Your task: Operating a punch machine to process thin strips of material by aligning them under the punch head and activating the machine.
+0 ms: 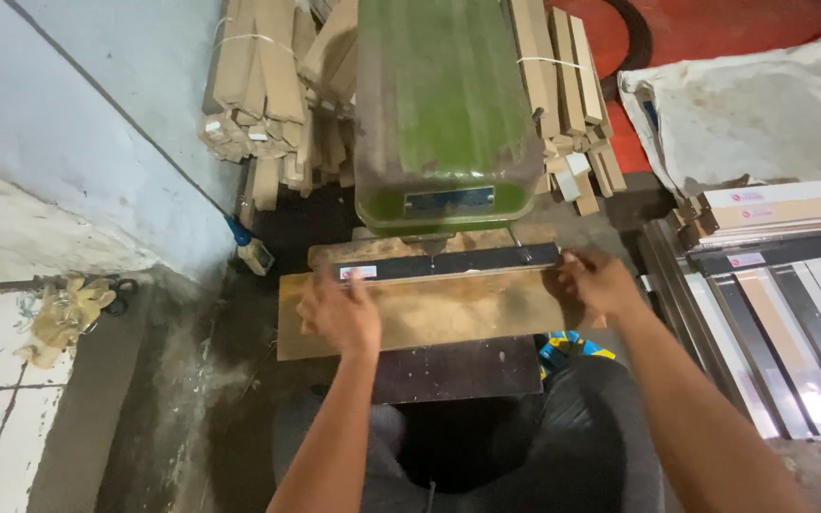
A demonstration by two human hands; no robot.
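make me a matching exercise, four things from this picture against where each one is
Things:
1. left hand
2. right hand
3. green machine
4. dark strip

Places:
A. at the strip's right end
B. along the board's far edge
C. flat on the wooden board
D. behind the board, between wood bundles

Pairs: 1-C, 2-A, 3-D, 4-B

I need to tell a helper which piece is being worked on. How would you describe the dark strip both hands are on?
Find the green machine at top centre. Just below its base lies a wooden board, and along that board's far edge sits the dark strip, between the left hand and right hand. It alone is thin, near black, with a small pale label.
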